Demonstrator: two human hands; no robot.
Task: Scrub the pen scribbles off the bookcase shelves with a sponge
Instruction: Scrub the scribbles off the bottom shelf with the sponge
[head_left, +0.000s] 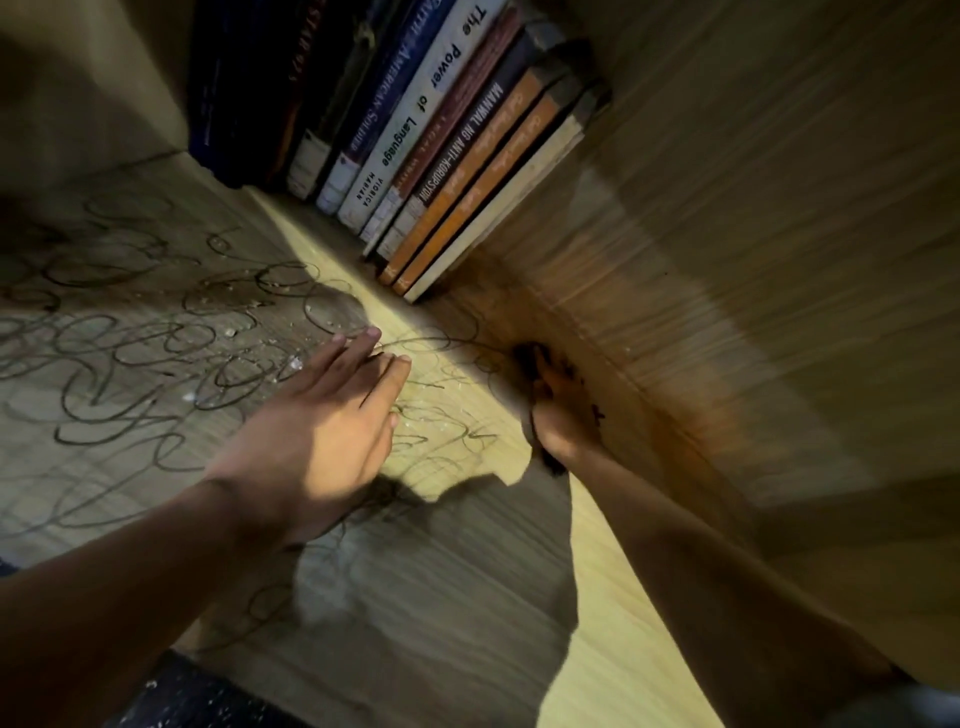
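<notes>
On shelf, left hand flat, fingers straight

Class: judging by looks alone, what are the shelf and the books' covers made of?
Shelf: seems wood-grain laminate or veneer, matte; fine parallel streaks, pen scribbles sitting on top. Books: likely paper or card covers with printed spines; some look slightly glossy.

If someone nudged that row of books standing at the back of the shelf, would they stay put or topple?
The row of books leans to one side already, so a nudge would probably slide or tip it further. The thin orange books at the end look light and likely floppy. The side panel beside them may stop a full fall.
</notes>
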